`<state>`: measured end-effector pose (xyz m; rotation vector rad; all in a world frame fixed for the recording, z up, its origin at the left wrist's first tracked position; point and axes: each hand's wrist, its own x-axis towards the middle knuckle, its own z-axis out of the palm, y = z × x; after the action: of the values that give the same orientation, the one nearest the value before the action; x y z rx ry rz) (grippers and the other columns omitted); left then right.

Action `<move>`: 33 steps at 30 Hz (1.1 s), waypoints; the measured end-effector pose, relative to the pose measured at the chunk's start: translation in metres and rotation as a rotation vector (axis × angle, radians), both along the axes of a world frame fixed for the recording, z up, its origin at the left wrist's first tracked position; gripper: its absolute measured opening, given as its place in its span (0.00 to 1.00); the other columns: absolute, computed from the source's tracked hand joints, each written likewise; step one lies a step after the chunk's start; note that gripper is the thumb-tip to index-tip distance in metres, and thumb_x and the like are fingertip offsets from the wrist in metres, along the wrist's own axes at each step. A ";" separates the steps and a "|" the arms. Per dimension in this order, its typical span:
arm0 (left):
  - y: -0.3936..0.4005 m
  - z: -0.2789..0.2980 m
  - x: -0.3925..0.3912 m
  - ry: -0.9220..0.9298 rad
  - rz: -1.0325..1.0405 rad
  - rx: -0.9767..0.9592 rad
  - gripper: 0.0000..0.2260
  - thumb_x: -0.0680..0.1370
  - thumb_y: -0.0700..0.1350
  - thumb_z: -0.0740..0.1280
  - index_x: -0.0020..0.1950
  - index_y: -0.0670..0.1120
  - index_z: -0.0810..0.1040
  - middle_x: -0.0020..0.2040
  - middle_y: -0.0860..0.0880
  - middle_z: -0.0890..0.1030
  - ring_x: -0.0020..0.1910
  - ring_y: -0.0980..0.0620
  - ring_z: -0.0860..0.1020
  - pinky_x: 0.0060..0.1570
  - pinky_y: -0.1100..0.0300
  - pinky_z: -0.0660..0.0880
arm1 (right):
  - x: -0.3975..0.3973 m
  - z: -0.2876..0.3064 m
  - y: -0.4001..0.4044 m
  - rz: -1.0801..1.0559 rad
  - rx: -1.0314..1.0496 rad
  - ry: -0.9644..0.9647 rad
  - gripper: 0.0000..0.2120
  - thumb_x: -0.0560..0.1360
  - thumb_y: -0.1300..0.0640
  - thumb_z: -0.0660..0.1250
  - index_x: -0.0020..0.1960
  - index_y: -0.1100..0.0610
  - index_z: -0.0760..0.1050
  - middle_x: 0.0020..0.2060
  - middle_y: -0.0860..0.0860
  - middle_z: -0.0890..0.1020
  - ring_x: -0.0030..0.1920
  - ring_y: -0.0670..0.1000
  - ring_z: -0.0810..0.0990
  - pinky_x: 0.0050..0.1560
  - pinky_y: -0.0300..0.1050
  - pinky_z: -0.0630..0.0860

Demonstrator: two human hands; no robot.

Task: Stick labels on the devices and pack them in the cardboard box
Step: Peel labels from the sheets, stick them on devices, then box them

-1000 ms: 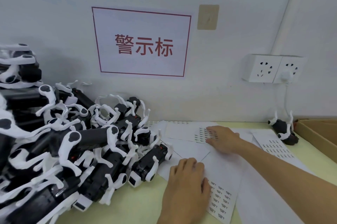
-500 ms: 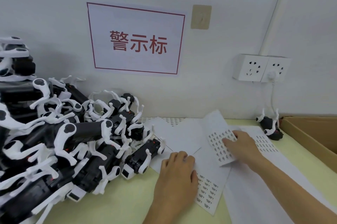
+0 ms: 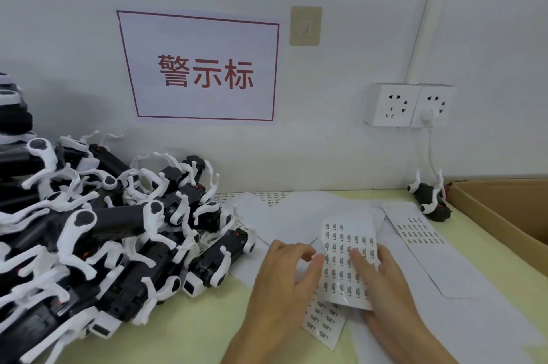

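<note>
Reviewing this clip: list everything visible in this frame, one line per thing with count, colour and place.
black cylindrical devices with white plastic clips: a large pile, too many to count, left side of the table
lone black-and-white device: one, by the wall beside the box
brown cardboard box: one, open, right edge
white label sheet with small dark printed labels: one, held up in front of the person
other white label and backing sheets: several, flat on the table
pale yellow-green table: one
white paper sign with red border and red characters: one, on the wall
white wall sockets: two, one with a white plug
beige wall plate: one, right of the sign
left hand: fingers spread at the sheet's left edge
right hand: holds the sheet
</note>
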<state>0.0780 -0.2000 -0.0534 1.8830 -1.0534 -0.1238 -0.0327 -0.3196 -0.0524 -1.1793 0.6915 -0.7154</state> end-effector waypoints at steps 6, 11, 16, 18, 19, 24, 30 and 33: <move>-0.010 0.010 -0.008 0.542 0.033 -0.184 0.04 0.80 0.45 0.69 0.47 0.49 0.76 0.44 0.51 0.86 0.41 0.53 0.84 0.40 0.56 0.82 | 0.003 -0.001 0.006 0.110 -0.053 -0.016 0.07 0.79 0.57 0.68 0.55 0.48 0.80 0.49 0.54 0.87 0.49 0.58 0.86 0.51 0.65 0.81; -0.005 0.016 0.005 0.545 0.062 -0.217 0.06 0.77 0.39 0.73 0.43 0.48 0.79 0.37 0.51 0.84 0.33 0.53 0.82 0.32 0.62 0.77 | -0.001 0.000 0.003 0.145 -0.119 -0.024 0.09 0.76 0.62 0.71 0.53 0.52 0.83 0.51 0.53 0.87 0.53 0.55 0.86 0.56 0.58 0.79; 0.003 0.016 0.013 0.541 -0.049 -0.133 0.08 0.76 0.35 0.73 0.41 0.48 0.82 0.37 0.44 0.82 0.34 0.53 0.81 0.32 0.60 0.77 | -0.003 -0.003 0.004 0.076 -0.039 -0.068 0.27 0.65 0.50 0.81 0.59 0.58 0.79 0.52 0.55 0.86 0.54 0.57 0.85 0.62 0.63 0.76; 0.003 0.016 0.013 0.532 -0.050 -0.094 0.09 0.76 0.36 0.73 0.41 0.50 0.83 0.38 0.48 0.83 0.35 0.54 0.81 0.34 0.61 0.77 | -0.004 -0.005 0.003 0.038 -0.074 -0.059 0.26 0.63 0.48 0.81 0.58 0.54 0.80 0.52 0.53 0.86 0.54 0.56 0.85 0.62 0.63 0.76; 0.002 0.015 0.014 0.509 -0.035 -0.086 0.09 0.76 0.37 0.73 0.41 0.50 0.83 0.39 0.47 0.84 0.35 0.54 0.81 0.35 0.62 0.77 | -0.004 -0.006 0.002 0.028 -0.092 -0.061 0.24 0.62 0.47 0.80 0.56 0.51 0.81 0.52 0.53 0.86 0.54 0.55 0.85 0.61 0.62 0.77; 0.001 0.012 0.015 0.363 0.100 -0.127 0.09 0.76 0.40 0.74 0.37 0.50 0.83 0.34 0.50 0.83 0.30 0.59 0.78 0.30 0.66 0.74 | -0.003 -0.008 0.004 0.001 -0.139 -0.059 0.19 0.63 0.46 0.81 0.52 0.43 0.82 0.50 0.49 0.87 0.51 0.51 0.86 0.58 0.60 0.79; 0.005 0.006 0.018 0.116 0.164 -0.097 0.10 0.77 0.42 0.73 0.38 0.54 0.80 0.36 0.55 0.81 0.41 0.67 0.78 0.41 0.74 0.73 | -0.001 -0.012 0.005 -0.037 -0.129 -0.017 0.14 0.64 0.49 0.78 0.50 0.44 0.83 0.47 0.47 0.87 0.47 0.49 0.87 0.51 0.55 0.81; 0.005 0.000 0.024 -0.020 0.171 -0.026 0.06 0.79 0.42 0.70 0.44 0.51 0.81 0.44 0.55 0.77 0.45 0.67 0.76 0.46 0.74 0.73 | -0.001 -0.011 0.004 -0.051 -0.146 0.078 0.05 0.72 0.54 0.76 0.46 0.54 0.84 0.42 0.50 0.88 0.45 0.50 0.87 0.49 0.53 0.82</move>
<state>0.1016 -0.1949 -0.0537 1.9449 -0.8980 0.0078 -0.0336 -0.3159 -0.0637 -1.3329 0.7467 -0.7755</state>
